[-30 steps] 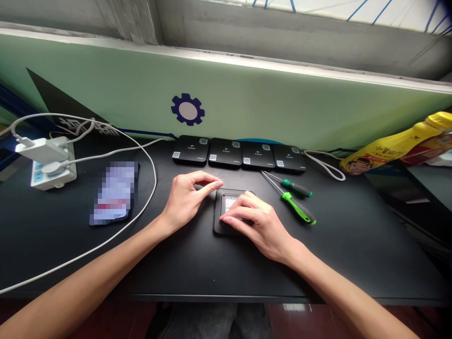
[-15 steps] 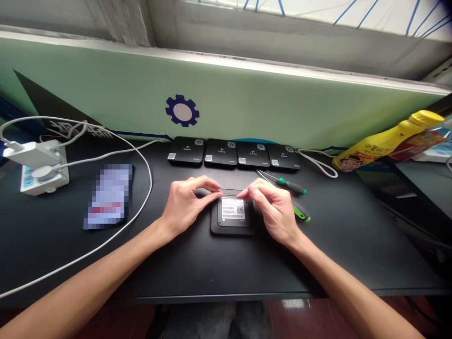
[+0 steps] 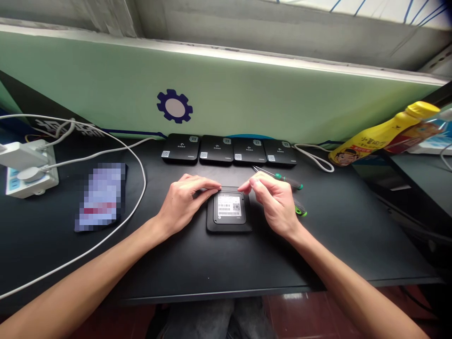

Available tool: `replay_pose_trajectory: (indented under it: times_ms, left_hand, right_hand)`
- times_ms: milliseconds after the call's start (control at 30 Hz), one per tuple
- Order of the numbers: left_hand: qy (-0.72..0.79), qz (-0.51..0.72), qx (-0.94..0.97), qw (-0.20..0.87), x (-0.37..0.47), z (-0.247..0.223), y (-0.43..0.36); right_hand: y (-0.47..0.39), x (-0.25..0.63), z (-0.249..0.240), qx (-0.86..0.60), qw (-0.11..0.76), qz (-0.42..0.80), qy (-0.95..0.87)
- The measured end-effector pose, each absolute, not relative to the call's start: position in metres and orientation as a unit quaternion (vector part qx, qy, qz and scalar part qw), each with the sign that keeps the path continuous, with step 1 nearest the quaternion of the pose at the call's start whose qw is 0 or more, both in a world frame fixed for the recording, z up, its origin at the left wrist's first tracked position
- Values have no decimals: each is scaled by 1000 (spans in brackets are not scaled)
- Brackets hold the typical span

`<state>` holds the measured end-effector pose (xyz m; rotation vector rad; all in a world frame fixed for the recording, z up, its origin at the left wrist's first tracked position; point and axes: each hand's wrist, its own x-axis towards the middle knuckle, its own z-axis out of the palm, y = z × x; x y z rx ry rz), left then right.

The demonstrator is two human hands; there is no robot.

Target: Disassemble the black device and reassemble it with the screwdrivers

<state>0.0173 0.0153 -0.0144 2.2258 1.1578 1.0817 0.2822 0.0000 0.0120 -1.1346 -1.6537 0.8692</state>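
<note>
A flat black set-top box (image 3: 230,227) lies label side up on the desk in front of me. A white label (image 3: 229,206) with barcodes and a square code covers much of its raised centre panel. At the box's far left corner, my left hand (image 3: 187,200) has thumb and fingertips together on the edge. My right hand (image 3: 273,200) is closed at the far right corner, index fingertip by the edge and thumb bent against the fingers. Anything inside that pinch is hidden. Just beyond the right hand lie screwdrivers with green and black handles (image 3: 293,182), partly covered by it.
Several similar black boxes (image 3: 216,149) stand in a row along the green partition (image 3: 247,103). To the left are a phone (image 3: 100,197), a white power strip (image 3: 31,174) with plugs and a looping white cable (image 3: 144,176). A yellow bottle (image 3: 384,134) leans at the right.
The whole view has shifted slightly. My left fingers lie flatter along the box's far edge, and the right fingertips have drawn a little off the label's top edge.
</note>
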Motion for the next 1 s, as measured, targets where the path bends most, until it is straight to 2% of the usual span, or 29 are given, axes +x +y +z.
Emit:
replay_pose_trajectory:
  times_ms: [600,833,933,1000]
  left_hand:
    - [442,344,767,313,11,-6,20]
    - [445,313,736,402,7,-6,26]
    - [452,319,729,404,7,-4,26]
    - [449,312,737,397,7,-2,25]
  right_hand:
    - [1,286,15,-457,460,340,-681]
    - [4,288,15,-459,466,326,-682]
    - [6,294,18,-484,462,285,-686]
    - [9,301,22,-519,443,217,-698]
